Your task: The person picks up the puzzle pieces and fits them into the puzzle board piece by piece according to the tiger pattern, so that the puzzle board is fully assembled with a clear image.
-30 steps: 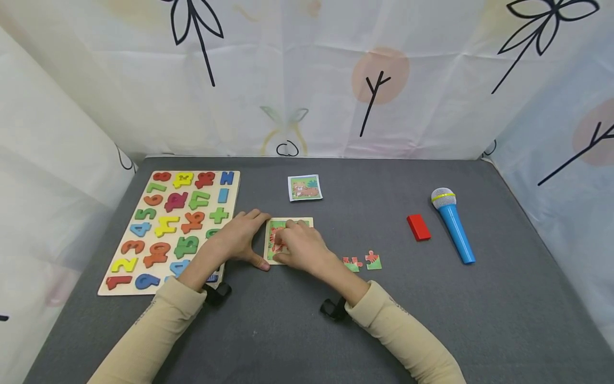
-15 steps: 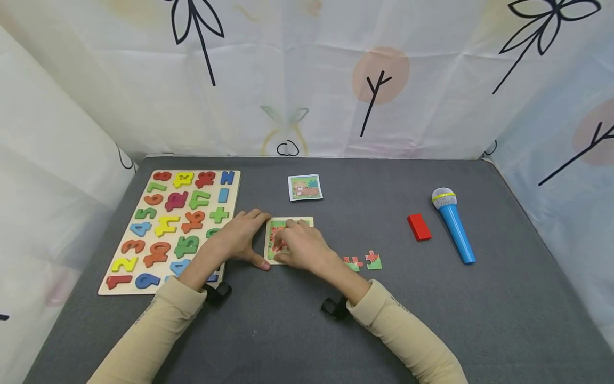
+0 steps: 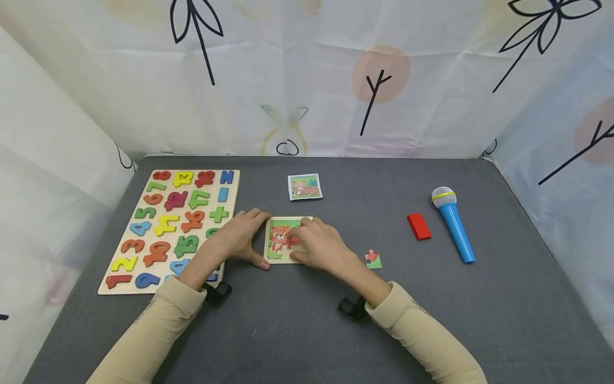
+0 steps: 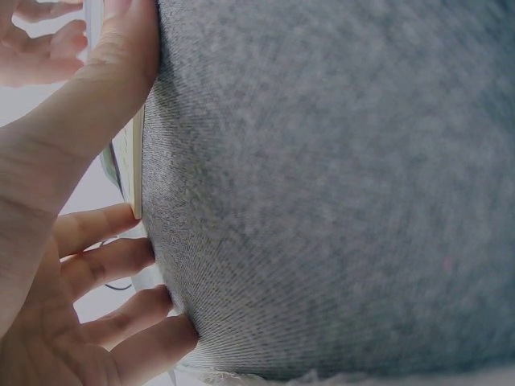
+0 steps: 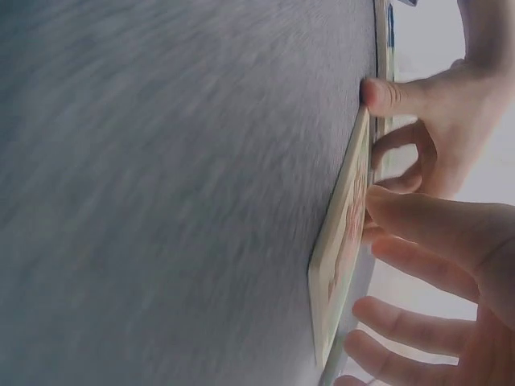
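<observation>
A small wooden-framed jigsaw puzzle (image 3: pixel 275 261) with a red-orange animal picture lies on the grey table. My left hand (image 3: pixel 235 234) rests against its left side, thumb at the near corner and a fingertip at the far corner. Over the right part of the puzzle is my right hand (image 3: pixel 321 242). In the right wrist view its thumb (image 5: pixel 402 211) touches the board, the other fingers are spread apart, and no piece shows between them. The right hand hides the puzzle's right side. One loose puzzle piece (image 3: pixel 373 260) lies right of the right wrist.
A board of colourful numbers and letters (image 3: pixel 115 269) lies at the left, partly under the left arm. Behind the puzzle is a small picture card (image 3: pixel 305 187). At the right are a red block (image 3: pixel 419 226) and a blue toy microphone (image 3: pixel 457 229).
My right hand has shifted right across the puzzle, uncovering more of the animal picture. The nearer of two loose pieces no longer shows; the forearm covers its spot. My left hand stays put.
</observation>
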{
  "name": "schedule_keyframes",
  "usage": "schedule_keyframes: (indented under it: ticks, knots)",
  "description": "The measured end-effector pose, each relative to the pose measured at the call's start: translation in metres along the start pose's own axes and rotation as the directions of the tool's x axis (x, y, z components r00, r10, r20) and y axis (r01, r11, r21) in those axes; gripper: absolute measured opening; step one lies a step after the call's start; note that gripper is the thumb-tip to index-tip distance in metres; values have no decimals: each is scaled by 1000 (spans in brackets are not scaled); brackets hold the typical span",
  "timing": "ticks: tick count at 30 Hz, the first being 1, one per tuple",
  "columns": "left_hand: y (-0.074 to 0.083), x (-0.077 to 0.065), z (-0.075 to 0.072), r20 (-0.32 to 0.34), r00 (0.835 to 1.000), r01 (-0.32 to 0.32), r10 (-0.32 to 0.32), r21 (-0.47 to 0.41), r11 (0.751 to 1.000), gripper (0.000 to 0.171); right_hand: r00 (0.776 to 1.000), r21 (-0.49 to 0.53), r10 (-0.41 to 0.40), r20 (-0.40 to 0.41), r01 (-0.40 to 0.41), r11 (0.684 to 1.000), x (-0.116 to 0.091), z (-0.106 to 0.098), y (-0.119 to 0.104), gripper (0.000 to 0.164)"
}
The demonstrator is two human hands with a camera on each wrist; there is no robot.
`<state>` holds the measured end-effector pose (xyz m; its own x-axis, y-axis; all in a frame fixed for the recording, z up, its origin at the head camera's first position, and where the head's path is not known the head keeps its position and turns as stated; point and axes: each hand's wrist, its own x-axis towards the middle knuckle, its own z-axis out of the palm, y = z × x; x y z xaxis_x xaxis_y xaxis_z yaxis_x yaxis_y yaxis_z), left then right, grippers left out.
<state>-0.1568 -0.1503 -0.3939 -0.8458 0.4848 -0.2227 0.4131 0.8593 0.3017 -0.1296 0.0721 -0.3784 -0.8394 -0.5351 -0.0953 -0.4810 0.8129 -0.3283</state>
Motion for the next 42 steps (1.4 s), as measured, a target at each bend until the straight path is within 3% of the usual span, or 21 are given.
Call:
schedule_keyframes:
  ticks: [19,26,42]
  knots:
    - [0,-1,1,1,1000,8,-8,2,1000,116,996,-58,86,-23,-87,994,-59,-12,47,38]
    - [1,-2,1,0,1000,6,-6,6,1000,115,995,-65,96,-38,-98,993,-78,-12,56,33]
    - [0,-2,2,-10,1000,0,0,6,1000,116,997,-24,68,-48,-69,997,-83,-9,61,22]
